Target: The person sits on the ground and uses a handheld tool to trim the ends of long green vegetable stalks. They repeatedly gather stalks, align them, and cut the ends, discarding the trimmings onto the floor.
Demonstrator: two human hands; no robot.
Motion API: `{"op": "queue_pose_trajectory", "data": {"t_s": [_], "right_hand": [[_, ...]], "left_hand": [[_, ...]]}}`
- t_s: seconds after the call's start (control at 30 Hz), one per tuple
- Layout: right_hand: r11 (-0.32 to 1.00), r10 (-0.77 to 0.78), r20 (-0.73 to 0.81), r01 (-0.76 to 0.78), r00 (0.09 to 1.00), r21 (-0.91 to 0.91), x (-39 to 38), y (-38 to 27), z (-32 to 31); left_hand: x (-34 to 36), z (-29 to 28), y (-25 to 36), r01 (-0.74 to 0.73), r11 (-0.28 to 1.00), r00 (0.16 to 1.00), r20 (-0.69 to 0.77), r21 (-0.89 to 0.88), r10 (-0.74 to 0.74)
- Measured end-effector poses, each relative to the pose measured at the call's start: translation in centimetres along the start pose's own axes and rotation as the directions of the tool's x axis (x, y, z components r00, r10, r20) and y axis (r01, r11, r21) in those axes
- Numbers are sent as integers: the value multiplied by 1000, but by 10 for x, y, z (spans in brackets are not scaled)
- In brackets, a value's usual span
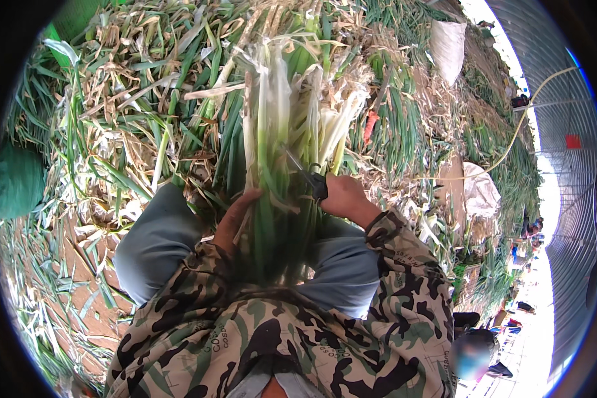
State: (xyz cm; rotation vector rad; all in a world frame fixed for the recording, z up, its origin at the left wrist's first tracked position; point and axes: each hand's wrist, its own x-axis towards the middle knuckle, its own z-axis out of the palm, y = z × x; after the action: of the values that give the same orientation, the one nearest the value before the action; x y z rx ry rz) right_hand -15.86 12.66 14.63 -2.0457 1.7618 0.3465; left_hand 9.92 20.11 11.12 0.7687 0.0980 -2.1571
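Note:
A bunch of long green onions [266, 149] stretches away from my lap, pale stalks at the far end and green leaves toward me. My left hand [237, 213] is wrapped round the bunch's left side, its fingers partly behind the leaves. In my right hand [347, 198] is a black-handled cutting tool [319, 186] with a slim metal blade; whether it is a knife or scissors I cannot tell. The blade points to the far left and lies over the stalks. More pale onion stalks [341, 123] with dry outer skins lie just beyond my right hand.
Onion leaves and dry husks [139, 73] cover the ground around my bent knees. A white sack [448, 50] stands at the far right, a second white sack [481, 191] nearer. Green cloth [18, 182] lies at the left. A yellow hose [527, 109] runs along the right; people are behind.

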Motion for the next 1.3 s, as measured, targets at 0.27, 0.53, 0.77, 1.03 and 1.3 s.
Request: {"op": "queue_pose_trajectory", "data": {"t_s": [0.27, 0.53, 0.77, 1.03, 1.3], "right_hand": [[1000, 16, 134, -12, 991, -29, 13, 15, 8], [991, 131, -84, -131, 988, 12, 41, 19, 9], [1000, -21, -48, 21, 999, 1, 25, 16, 7], [999, -28, -34, 27, 999, -39, -15, -2, -12], [989, -142, 12, 142, 990, -43, -43, 5, -11]], "left_hand": [[9, 7, -5, 25, 1000, 995, -94, -1, -25], [25, -35, -28, -322, 897, 946, 79, 303, 313], [98, -43, -13, -19, 859, 980, 181, 512, -86], [157, -79, -68, -346, 597, 916, 123, 724, 382], [128, -54, -56, -355, 794, 933, 233, 494, 273]]}}
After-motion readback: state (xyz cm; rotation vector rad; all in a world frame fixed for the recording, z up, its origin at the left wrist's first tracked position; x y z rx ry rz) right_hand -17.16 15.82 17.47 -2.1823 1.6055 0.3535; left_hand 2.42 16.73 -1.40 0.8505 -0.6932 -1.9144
